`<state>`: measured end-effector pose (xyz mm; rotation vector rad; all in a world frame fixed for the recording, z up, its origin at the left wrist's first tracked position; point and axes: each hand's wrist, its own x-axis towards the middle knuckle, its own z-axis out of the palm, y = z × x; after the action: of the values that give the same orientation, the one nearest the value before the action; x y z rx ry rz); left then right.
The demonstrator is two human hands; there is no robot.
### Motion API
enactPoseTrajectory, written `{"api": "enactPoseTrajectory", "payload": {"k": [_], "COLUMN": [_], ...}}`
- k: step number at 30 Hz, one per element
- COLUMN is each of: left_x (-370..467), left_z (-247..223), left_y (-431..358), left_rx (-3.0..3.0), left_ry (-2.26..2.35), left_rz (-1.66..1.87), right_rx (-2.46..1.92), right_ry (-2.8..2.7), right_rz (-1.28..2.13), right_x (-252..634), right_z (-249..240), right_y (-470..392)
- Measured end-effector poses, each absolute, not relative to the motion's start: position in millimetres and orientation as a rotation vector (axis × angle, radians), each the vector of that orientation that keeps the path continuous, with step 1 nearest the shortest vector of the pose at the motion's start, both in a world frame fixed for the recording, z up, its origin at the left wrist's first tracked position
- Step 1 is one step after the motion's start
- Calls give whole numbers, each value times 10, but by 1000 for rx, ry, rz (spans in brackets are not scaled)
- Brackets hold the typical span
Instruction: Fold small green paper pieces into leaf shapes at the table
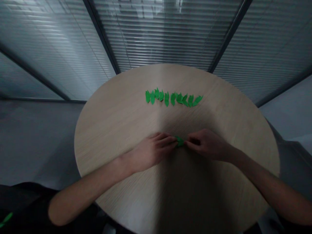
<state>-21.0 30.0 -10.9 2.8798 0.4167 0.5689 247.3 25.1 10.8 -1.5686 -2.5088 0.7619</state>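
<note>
A small green leaf-shaped piece (pixel 179 141), which looks like folded paper, is between my two hands over the middle of the table. My left hand (pixel 158 148) has its fingers together, with the tips on the left end of the piece. The thumb and forefinger of my right hand (pixel 204 143) pinch its right end. Farther back, several similar green leaf-shaped pieces (pixel 173 98) lie side by side in an uneven row, some touching or overlapping. Fingers cover both ends of the held piece.
The round wooden table (pixel 117 110) fills the middle of the view. My shadow darkens its front part. Glass partitions with blinds (pixel 165 45) stand close behind the far edge. Grey floor (pixel 36 136) shows at the left.
</note>
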Motion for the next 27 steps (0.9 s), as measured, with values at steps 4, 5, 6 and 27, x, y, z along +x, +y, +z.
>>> {"api": "enactPoseTrajectory", "payload": {"k": [4,5,6,27], "left_x": [-190,-184,-180,-350], "left_z": [-74,-63,-55,-44], "left_y": [234,215,197,117], "left_rx": [2935,2947,2955,2836], "left_ry": [466,485,500,580], "left_rz": [501,485,477,374], "right_rx": [-1535,-1427,-1298,-892], "right_ry": [-2410,-2409,-2411,-2672], "right_rz": [419,325,245,200], "right_x": [2464,2462,2461,2672], "right_z": [39,3,-39,-212], "right_y": [163,142,123,-98]}}
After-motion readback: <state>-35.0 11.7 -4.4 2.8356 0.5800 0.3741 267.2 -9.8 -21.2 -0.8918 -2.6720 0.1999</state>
